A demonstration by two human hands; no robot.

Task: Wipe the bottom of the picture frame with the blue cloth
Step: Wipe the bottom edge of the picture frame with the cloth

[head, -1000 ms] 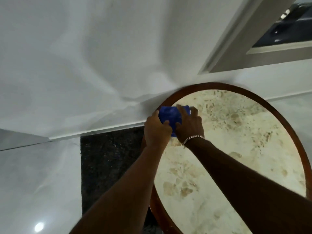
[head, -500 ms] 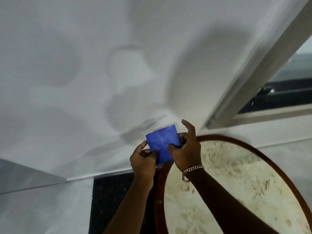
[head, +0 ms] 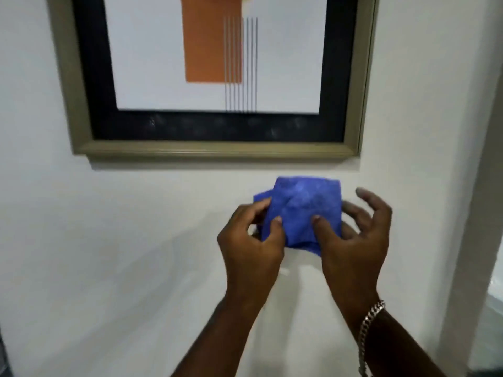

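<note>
A picture frame [head: 215, 151] with a dull gold moulding and a black mat hangs on the white wall, its bottom rail running across the upper middle of the view. Just below that rail, a folded blue cloth [head: 302, 208] is held up between both hands, a short gap under the frame. My left hand [head: 250, 240] pinches the cloth's left side with thumb and fingers. My right hand [head: 353, 240] presses its thumb on the cloth's front, with the other fingers spread behind and beside it. A metal bracelet sits on the right wrist.
Bare white wall [head: 109, 254] spreads below and left of the frame. A grey door or window jamb [head: 479, 213] rises along the right edge.
The view has swung up from the round stone table to the wall picture. Both hands have lifted the blue cloth from the tabletop to just under the frame.
</note>
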